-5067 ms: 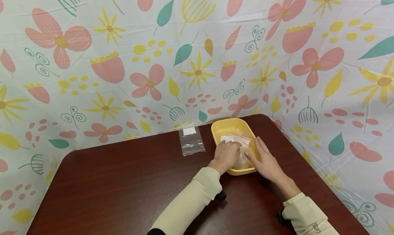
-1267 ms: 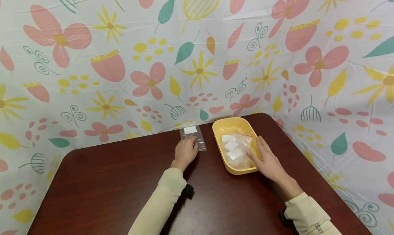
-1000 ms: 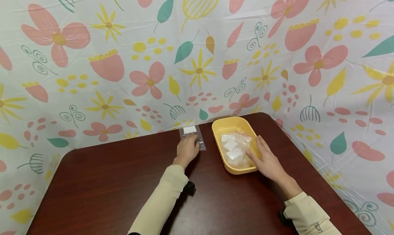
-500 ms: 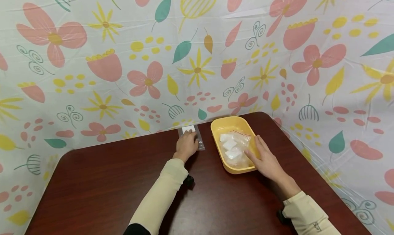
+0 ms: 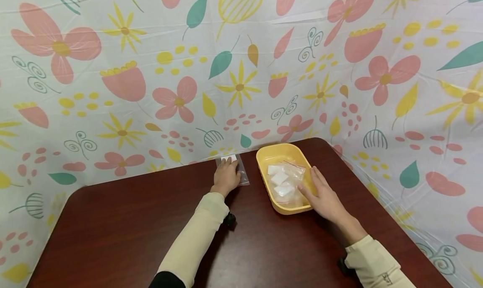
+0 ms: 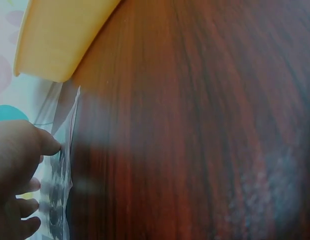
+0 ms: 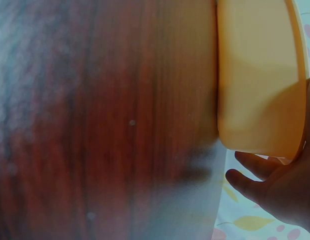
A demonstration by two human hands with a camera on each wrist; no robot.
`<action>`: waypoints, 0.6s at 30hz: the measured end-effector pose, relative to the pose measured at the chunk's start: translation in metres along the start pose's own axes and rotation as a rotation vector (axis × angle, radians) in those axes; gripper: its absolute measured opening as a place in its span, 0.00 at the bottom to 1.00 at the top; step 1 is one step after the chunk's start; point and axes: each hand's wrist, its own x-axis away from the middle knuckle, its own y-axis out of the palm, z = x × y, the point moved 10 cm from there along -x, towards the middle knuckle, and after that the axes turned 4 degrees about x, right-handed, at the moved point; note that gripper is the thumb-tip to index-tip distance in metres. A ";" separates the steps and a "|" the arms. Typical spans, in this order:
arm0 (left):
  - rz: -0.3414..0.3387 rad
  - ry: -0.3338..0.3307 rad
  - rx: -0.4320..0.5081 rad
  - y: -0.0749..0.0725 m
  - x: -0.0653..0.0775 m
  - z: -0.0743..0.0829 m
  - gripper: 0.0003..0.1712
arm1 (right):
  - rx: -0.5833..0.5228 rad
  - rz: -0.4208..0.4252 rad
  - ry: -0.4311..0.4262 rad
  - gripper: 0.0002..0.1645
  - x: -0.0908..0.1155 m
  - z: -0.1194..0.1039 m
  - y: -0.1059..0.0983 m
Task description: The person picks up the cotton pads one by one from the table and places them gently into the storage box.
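Observation:
My left hand [image 5: 226,177] lies over a clear zip bag [image 5: 243,177] with a white label [image 5: 228,157], which rests flat at the table's back edge. Its fingers reach onto the label. In the left wrist view the thumb touches the bag's plastic [image 6: 65,150], with the other fingers spread beside it. My right hand [image 5: 327,200] holds the right rim of a yellow tray [image 5: 285,211], thumb over the inside and fingers along the outside. Inside the tray are several small clear bags [image 5: 288,181] with white labels. In the right wrist view the tray's wall hides part of this hand.
A dark red-brown wooden table [image 5: 143,221] extends left and in front of the tray. Behind and to the right hangs a white sheet [image 5: 211,91] printed with flowers and leaves, meeting the table's back edge.
My left hand has left the tray and gone to the bag on the table, then slid slightly farther back toward its label. My right hand has stayed at the tray's rim.

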 end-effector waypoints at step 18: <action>0.011 0.016 -0.004 0.000 0.002 0.000 0.23 | 0.008 -0.011 0.003 0.54 0.000 -0.002 0.000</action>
